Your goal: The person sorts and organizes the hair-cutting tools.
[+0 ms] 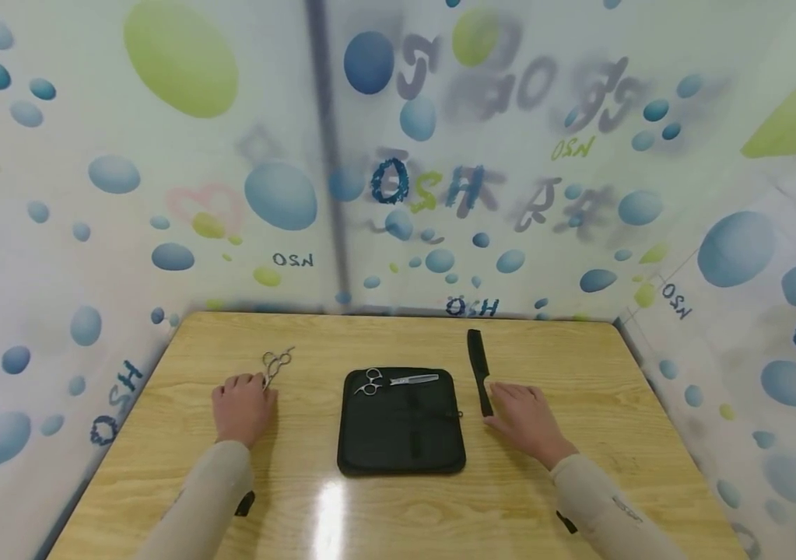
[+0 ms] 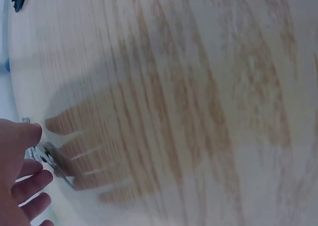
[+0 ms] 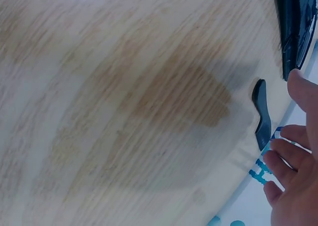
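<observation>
At the table's left, a pair of silver scissors [image 1: 277, 360] lies with its handle loops away from me. My left hand [image 1: 243, 406] is over its blades and partly hides them. In the left wrist view, the scissors [image 2: 54, 162] show past the gap between thumb and fingers, which do not close round them. Right of the middle, a black comb [image 1: 478, 362] lies on the table. My right hand [image 1: 525, 418] is beside its handle end, fingers extended. In the right wrist view, the comb [image 3: 262, 114] appears apart from the fingers.
Between the hands lies a black zip case [image 1: 401, 435] with thinning scissors [image 1: 412, 380] on its upper part. The wooden table [image 1: 398, 513] meets a patterned wall [image 1: 398, 257] at the back. More patterned wall stands at both sides.
</observation>
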`<action>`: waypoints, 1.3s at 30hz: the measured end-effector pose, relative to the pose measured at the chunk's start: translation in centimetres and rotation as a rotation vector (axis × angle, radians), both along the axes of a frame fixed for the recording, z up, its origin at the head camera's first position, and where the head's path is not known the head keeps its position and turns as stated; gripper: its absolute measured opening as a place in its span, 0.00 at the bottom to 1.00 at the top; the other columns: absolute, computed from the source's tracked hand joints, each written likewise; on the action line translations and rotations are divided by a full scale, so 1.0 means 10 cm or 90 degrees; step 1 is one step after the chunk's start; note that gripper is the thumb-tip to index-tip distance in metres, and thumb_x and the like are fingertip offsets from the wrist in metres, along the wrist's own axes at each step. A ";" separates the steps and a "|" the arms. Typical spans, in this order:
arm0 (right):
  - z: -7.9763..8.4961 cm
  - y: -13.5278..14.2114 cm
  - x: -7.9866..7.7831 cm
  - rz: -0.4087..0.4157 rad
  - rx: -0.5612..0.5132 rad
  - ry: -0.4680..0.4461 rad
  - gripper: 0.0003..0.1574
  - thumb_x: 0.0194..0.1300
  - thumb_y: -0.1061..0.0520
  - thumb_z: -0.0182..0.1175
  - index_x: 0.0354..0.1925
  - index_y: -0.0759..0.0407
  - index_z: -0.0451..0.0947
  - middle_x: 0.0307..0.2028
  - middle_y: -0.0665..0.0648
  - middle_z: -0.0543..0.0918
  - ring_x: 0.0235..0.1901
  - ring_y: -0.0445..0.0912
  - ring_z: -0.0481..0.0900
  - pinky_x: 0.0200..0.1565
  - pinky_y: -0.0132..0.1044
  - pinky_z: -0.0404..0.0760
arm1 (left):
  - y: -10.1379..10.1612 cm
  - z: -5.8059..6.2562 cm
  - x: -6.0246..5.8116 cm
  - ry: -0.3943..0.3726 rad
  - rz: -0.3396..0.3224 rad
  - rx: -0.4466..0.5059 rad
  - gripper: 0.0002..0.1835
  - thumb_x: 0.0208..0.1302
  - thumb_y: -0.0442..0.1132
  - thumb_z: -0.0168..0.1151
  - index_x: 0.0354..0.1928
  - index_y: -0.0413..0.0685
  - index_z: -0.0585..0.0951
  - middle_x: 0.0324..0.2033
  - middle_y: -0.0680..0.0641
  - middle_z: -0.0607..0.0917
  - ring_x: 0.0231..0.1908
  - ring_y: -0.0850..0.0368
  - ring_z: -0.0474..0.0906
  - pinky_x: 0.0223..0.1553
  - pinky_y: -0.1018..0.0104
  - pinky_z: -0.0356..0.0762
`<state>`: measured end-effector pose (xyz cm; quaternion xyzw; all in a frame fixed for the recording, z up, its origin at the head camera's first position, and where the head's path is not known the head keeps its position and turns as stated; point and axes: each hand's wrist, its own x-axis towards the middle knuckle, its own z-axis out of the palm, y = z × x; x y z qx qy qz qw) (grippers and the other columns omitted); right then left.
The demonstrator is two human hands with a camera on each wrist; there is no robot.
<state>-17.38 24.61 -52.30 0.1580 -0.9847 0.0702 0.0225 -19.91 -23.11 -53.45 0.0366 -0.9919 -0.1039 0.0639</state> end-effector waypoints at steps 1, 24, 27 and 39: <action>0.00 0.01 0.00 -0.002 0.003 0.001 0.39 0.62 0.41 0.65 0.64 0.61 0.72 0.62 0.62 0.76 0.62 0.57 0.74 0.63 0.59 0.67 | 0.00 0.00 0.00 0.002 0.002 -0.001 0.23 0.69 0.45 0.57 0.57 0.33 0.76 0.53 0.30 0.79 0.56 0.31 0.70 0.53 0.33 0.65; -0.05 0.02 0.05 0.004 -0.008 -0.013 0.44 0.63 0.42 0.64 0.68 0.66 0.65 0.66 0.65 0.71 0.66 0.58 0.69 0.69 0.59 0.62 | 0.06 -0.01 -0.16 -0.024 0.017 -0.034 0.12 0.67 0.36 0.56 0.29 0.36 0.82 0.30 0.35 0.85 0.37 0.36 0.76 0.45 0.37 0.68; -0.06 0.02 0.05 0.005 -0.010 -0.011 0.45 0.63 0.43 0.64 0.69 0.66 0.64 0.66 0.65 0.71 0.66 0.58 0.69 0.69 0.59 0.61 | 0.07 0.00 -0.17 -0.035 0.016 -0.035 0.13 0.66 0.34 0.53 0.27 0.37 0.81 0.29 0.35 0.85 0.35 0.38 0.76 0.44 0.38 0.68; -0.06 0.01 0.09 0.004 -0.022 0.005 0.48 0.61 0.43 0.66 0.70 0.65 0.63 0.66 0.64 0.72 0.65 0.57 0.70 0.68 0.59 0.62 | 0.07 -0.02 -0.12 0.013 -0.001 -0.017 0.16 0.60 0.37 0.56 0.14 0.45 0.71 0.17 0.43 0.78 0.26 0.44 0.73 0.39 0.41 0.69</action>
